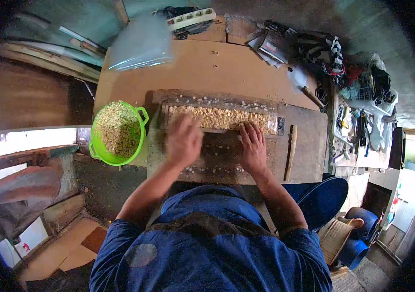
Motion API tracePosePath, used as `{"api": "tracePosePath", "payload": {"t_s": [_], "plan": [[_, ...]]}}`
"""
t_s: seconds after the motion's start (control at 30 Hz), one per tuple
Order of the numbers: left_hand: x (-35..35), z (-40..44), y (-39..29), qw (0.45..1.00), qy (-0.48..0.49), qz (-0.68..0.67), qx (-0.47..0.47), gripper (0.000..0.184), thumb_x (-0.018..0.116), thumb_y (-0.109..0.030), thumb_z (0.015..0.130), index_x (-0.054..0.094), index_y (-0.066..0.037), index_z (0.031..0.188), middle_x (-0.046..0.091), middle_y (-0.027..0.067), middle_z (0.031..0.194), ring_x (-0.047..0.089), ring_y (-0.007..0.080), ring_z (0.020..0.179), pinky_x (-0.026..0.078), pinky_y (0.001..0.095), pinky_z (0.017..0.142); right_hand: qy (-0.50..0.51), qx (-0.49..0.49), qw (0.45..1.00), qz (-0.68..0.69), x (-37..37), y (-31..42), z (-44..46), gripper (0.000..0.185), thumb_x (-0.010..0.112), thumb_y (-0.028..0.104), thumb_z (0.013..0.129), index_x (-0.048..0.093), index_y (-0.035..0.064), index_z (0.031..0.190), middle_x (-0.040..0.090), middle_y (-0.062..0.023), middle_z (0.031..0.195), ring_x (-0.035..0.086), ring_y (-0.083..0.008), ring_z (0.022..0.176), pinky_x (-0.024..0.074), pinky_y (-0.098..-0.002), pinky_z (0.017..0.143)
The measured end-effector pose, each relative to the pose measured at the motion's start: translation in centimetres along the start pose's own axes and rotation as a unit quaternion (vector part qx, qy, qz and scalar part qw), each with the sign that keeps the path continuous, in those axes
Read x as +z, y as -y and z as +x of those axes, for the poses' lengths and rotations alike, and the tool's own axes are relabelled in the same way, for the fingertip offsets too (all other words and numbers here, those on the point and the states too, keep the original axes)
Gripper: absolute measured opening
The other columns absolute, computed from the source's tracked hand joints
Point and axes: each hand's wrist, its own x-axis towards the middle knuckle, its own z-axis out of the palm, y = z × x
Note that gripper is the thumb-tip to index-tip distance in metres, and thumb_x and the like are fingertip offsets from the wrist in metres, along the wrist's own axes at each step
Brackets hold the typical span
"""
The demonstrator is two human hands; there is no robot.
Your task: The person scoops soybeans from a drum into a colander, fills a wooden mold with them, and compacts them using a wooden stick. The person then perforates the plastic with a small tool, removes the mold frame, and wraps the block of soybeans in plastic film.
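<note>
A long, narrow wooden trough (280, 125) lies crosswise on a worn wooden board (309, 141), filled with pale, grain-like pieces (227, 117). Over the left part of its near edge, my left hand (185, 141) is smeared by motion, so its fingers cannot be read. My right hand (253, 148) rests at the near edge right of the middle, its extended fingertips touching the pieces. A bright green two-handled basin (141, 134) to the left holds a heap of pale and browner pieces. Right of the trough lies a thin wooden stick (291, 153).
At the table's back are a clear plastic bag (141, 46), a white power strip (191, 19) and some papers (270, 48). Cluttered shelves (363, 117) stand to the right. Blue barrels (326, 199) sit below the board's right corner. Loose pieces are scattered on the board.
</note>
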Motion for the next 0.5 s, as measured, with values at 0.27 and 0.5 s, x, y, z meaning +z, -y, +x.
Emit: {"api": "tracePosePath", "payload": {"t_s": [0.27, 0.5], "plan": [[2.4, -0.9, -4.0, 0.985, 0.160, 0.061, 0.017, 0.067, 0.062, -0.040, 0.090, 0.039, -0.024, 0.151, 0.022, 0.0177, 0.159, 0.020, 0.0417, 0.146, 0.012, 0.0651, 0.115, -0.022, -0.002, 1.000, 0.009, -0.1, 0.2, 0.1, 0.057, 0.059, 0.009, 0.086, 0.046, -0.0005, 0.140, 0.045, -0.0217, 0.143, 0.039, -0.0395, 0.135, 0.0275, -0.0520, 0.115], [1.4, -0.7, -1.2, 0.993, 0.108, 0.054, -0.015, 0.070, 0.064, -0.042, 0.088, 0.037, -0.026, 0.151, 0.017, 0.0172, 0.161, 0.017, 0.0424, 0.147, 0.013, 0.0655, 0.115, -0.030, -0.016, 0.999, -0.011, -0.2, 1.4, 1.7, 0.048, 0.060, 0.022, 0.091, 0.052, 0.0032, 0.135, 0.042, -0.0216, 0.146, 0.035, -0.0423, 0.138, 0.0269, -0.0554, 0.115]]}}
